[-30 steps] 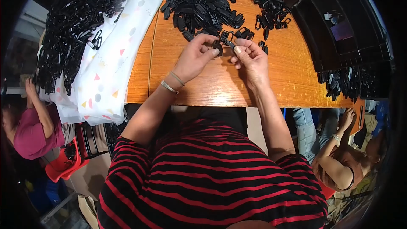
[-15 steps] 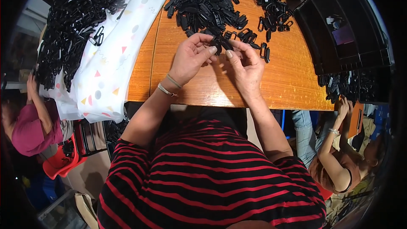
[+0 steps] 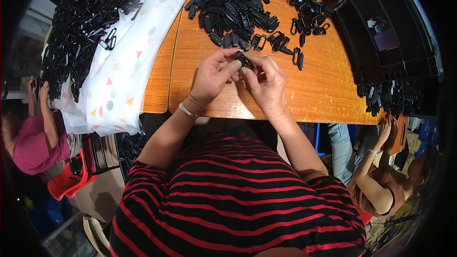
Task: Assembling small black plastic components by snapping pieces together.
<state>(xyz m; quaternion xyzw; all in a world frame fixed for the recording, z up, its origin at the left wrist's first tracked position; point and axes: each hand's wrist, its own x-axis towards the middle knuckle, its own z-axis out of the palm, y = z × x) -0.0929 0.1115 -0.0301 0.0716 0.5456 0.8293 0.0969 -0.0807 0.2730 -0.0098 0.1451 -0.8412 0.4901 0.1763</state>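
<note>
Between my two hands, over the near part of the wooden table (image 3: pixel 214 100), is a small black plastic part (image 3: pixel 243 59), perhaps a buckle or clip piece. My left hand (image 3: pixel 213 74), with bands at the wrist, pinches its left side between thumb and fingers. On the other side, my right hand (image 3: pixel 267 83) grips it with thumb and forefinger. Fingers cover much of the part, so its exact shape is hidden. Just beyond my hands lies a heap of similar black plastic parts (image 3: pixel 233 7), with a few loose frame-shaped ones (image 3: pixel 297 58) at its right.
A patterned white sheet (image 3: pixel 121 81) covers the table's left side, with another black heap (image 3: pixel 90 24) on it. A black bin (image 3: pixel 395 62) stands at right, more parts (image 3: pixel 388 96) beside it. Co-workers sit at left (image 3: pixel 38 143) and right (image 3: pixel 381 185).
Both hands have drawn slightly nearer to me and closer together, away from the heap's edge. The black part between them is now turned and shows more plainly.
</note>
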